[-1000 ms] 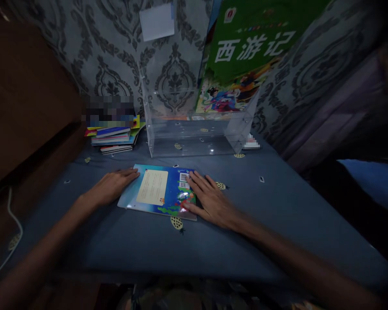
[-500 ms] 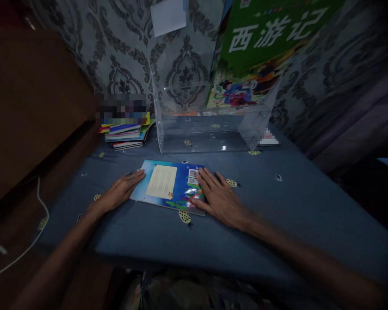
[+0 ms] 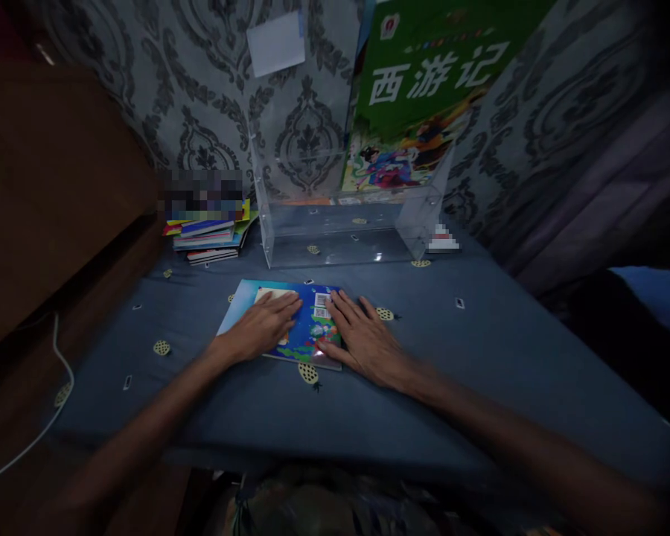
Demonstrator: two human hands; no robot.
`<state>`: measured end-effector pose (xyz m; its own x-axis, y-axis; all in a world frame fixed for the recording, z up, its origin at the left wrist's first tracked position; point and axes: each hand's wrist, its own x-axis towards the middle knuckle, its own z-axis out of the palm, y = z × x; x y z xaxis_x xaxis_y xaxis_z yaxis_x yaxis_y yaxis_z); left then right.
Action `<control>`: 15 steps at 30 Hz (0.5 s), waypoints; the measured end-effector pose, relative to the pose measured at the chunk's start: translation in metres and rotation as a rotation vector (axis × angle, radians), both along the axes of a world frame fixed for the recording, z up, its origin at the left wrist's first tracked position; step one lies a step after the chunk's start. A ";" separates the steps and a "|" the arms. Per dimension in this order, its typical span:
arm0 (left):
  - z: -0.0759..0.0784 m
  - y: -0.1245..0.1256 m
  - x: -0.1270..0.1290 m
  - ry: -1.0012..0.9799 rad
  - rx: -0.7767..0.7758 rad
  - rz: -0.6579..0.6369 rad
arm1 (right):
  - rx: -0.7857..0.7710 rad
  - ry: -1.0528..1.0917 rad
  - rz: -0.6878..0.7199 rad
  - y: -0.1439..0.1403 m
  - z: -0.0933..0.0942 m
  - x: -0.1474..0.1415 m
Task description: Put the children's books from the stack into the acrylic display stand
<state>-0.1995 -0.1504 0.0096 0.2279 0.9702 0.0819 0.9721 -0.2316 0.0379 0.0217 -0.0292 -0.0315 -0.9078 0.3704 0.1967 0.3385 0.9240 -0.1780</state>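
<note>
Your left hand [image 3: 262, 326] lies flat on the blue picture book [image 3: 282, 321] with its fingers together over the pale panel, and your right hand [image 3: 362, 339] presses the book's right edge with fingers spread and gripping nothing; I judge you do best to keep both palms flat so the thin book lies square on the blue cloth [image 3: 452, 372]. Beyond your fingertips the clear acrylic box [image 3: 346, 223] holds only a tall green book [image 3: 424, 89] leaning at its right end, and left of the box lies a stack of books [image 3: 209, 234]
</note>
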 end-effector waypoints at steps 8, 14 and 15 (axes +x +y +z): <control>0.001 0.028 0.011 0.022 -0.030 0.056 | -0.020 0.010 -0.016 -0.001 0.002 0.001; -0.007 -0.010 -0.052 -0.004 0.003 0.308 | -0.056 -0.018 -0.016 -0.002 0.006 0.001; -0.009 -0.014 -0.056 -0.015 0.012 0.320 | -0.062 -0.018 -0.015 -0.001 0.007 0.001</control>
